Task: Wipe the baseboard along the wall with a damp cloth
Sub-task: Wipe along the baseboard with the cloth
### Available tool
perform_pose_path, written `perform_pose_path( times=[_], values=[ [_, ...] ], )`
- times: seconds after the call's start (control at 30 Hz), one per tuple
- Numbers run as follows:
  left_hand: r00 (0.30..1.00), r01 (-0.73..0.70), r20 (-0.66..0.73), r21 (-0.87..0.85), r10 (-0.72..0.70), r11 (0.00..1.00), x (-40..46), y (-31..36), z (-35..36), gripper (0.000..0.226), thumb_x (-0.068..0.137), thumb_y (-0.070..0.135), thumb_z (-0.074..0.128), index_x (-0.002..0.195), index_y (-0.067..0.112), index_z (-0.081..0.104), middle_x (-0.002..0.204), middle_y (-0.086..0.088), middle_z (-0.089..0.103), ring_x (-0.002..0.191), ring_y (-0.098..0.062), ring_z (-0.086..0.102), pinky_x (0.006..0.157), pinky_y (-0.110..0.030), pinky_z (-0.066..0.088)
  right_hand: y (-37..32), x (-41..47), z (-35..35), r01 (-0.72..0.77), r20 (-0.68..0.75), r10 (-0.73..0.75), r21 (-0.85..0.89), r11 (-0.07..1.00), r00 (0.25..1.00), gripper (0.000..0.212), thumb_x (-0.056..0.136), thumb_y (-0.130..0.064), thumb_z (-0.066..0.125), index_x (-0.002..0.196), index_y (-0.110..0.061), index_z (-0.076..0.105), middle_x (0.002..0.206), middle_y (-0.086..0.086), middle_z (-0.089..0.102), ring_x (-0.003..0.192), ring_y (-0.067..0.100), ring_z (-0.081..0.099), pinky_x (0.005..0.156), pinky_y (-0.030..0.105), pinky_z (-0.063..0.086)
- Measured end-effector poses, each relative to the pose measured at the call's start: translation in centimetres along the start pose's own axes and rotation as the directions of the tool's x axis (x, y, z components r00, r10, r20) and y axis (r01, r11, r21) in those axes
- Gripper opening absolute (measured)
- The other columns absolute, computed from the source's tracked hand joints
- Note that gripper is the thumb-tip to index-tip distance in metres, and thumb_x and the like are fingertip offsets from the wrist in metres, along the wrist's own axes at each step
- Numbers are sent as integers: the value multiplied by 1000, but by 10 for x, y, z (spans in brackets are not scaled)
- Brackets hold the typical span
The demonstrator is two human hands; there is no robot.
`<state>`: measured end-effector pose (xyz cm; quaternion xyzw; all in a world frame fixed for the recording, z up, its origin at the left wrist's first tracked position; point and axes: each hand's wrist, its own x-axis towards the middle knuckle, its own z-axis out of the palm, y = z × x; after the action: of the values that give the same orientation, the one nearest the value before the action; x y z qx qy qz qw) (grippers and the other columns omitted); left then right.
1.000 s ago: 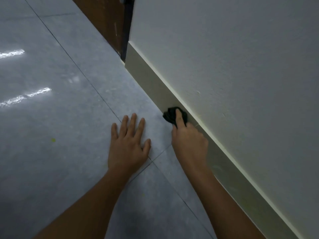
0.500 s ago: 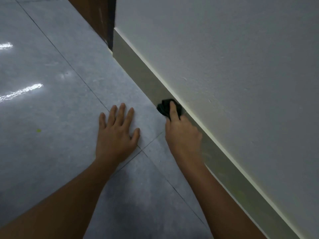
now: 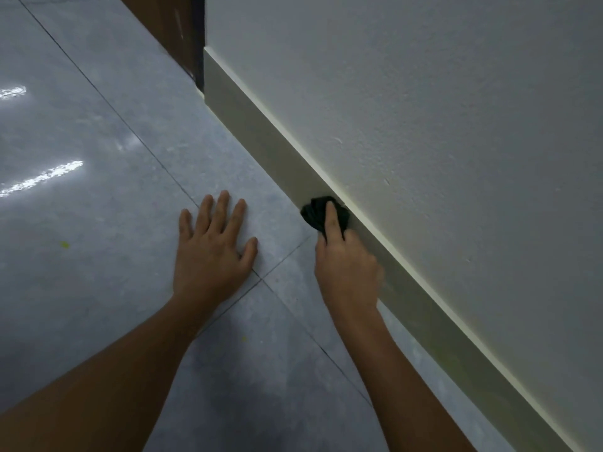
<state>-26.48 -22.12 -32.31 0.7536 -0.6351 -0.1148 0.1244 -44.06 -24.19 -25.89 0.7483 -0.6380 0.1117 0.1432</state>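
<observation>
A cream baseboard (image 3: 261, 125) runs diagonally along the foot of the grey wall, from the upper middle to the lower right. My right hand (image 3: 346, 265) presses a bunched black cloth (image 3: 315, 213) against the baseboard's face, index finger stretched over the cloth. Most of the cloth is hidden under the hand. My left hand (image 3: 212, 249) lies flat on the grey floor tile to the left, fingers spread, holding nothing.
The grey wall (image 3: 440, 141) fills the right side. A brown door and dark frame (image 3: 182, 37) stand where the baseboard ends at the top. The glossy tiled floor (image 3: 98, 190) with grout lines spreads to the left.
The view has shifted a little between frames. The right hand stays pressed on the cloth at the baseboard, and the left hand remains flat on the floor.
</observation>
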Motion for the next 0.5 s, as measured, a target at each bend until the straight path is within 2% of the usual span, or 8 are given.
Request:
perform_pose_path(
  times=[0.03,0.1,0.17,0.23,0.3,0.37,0.43,0.5],
  values=[
    [1000,3,3,3,-3,1000,-4,1,1,70,90,55,19,152,24,9,161,-5,5,148,-24,0,117,-49,-2,-5,-1,0,-8,69,8,-3,1000,998,53,80,-29,74,130,-21,59,63,4,61,32,16,41,34,18,29],
    [1000,0,13,2,0,1000,-11,3,3,71,89,55,18,152,24,10,161,-5,5,148,-24,0,118,-49,-1,-4,-13,6,-20,286,25,-18,1000,958,54,92,-31,59,143,-27,42,85,5,68,52,20,62,45,27,46],
    [1000,-1,23,3,0,1000,-15,4,2,72,88,56,16,152,24,9,161,-5,4,148,-24,-1,118,-49,-2,8,-29,8,-8,395,9,-4,1000,919,53,100,-29,44,150,-29,26,102,7,67,70,22,67,57,30,50],
    [1000,-5,17,4,5,1000,-10,5,1,72,88,56,15,152,24,9,161,-5,3,148,-24,-2,118,-49,-2,21,-26,0,-12,369,17,-16,1000,929,53,100,-30,45,149,-29,26,99,6,66,66,21,64,54,29,46],
    [1000,-1,12,-1,1,1000,-6,4,-2,72,88,57,14,152,24,9,161,-5,3,148,-24,-2,118,-49,-3,22,-17,-8,-7,140,6,9,1000,990,53,89,-27,65,139,-24,48,73,5,64,42,16,44,40,23,35],
    [1000,7,17,12,-8,1000,-3,1,-3,72,88,57,13,152,24,7,161,-5,2,148,-23,-3,118,-48,-3,14,-6,-7,-6,-59,8,33,999,998,51,82,-25,73,130,-18,59,59,4,57,37,11,29,36,18,26],
    [999,-6,35,25,6,1000,-6,4,-2,73,88,58,13,152,24,6,161,-5,1,148,-24,-4,118,-48,-4,11,-2,-4,1,-67,3,62,998,998,52,83,-26,71,132,-17,57,61,4,57,37,11,27,36,18,24],
    [999,-10,34,31,9,999,-8,5,-2,73,88,58,13,152,24,7,161,-5,2,148,-24,-2,118,-48,-3,9,-9,5,-12,23,12,36,999,1000,55,79,-27,75,131,-20,58,60,4,58,34,11,27,35,17,24]
  ],
)
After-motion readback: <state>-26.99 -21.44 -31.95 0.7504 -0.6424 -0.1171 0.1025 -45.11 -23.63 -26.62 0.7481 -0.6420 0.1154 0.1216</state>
